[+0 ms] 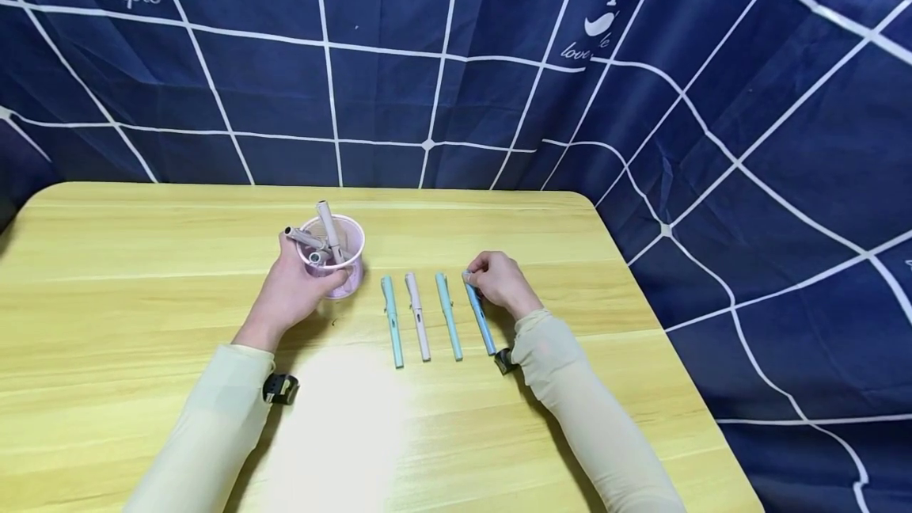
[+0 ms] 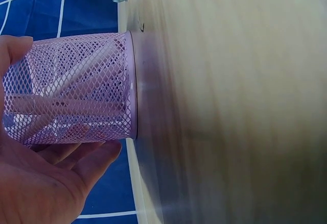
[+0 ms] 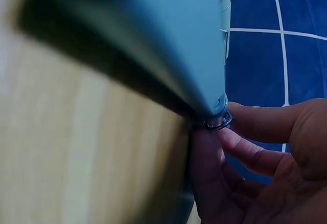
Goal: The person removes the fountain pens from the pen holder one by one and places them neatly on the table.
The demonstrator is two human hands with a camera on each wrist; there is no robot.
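Note:
My left hand (image 1: 290, 287) grips a pale purple mesh pen cup (image 1: 349, 282) from its left side, thumb across the front. Several greyish-lilac pens (image 1: 329, 229) lean inside it, and their lower parts show through the mesh in the left wrist view. The cup's base (image 2: 132, 86) is right at the tabletop. At the right, my right hand (image 1: 504, 285) pinches the far end of a blue pen (image 1: 481, 324) between thumb and fingers. That pen looms large and blurred in the right wrist view, with the fingertips (image 3: 204, 152) around its clip end.
Left of the blue pen, a teal pen (image 1: 449, 318), a lilac pen (image 1: 418, 318) and a mint-green pen (image 1: 393, 323) lie in a row on the wooden table (image 1: 128, 291). A dark blue curtain (image 1: 385, 93) with white grid lines hangs behind and to the right.

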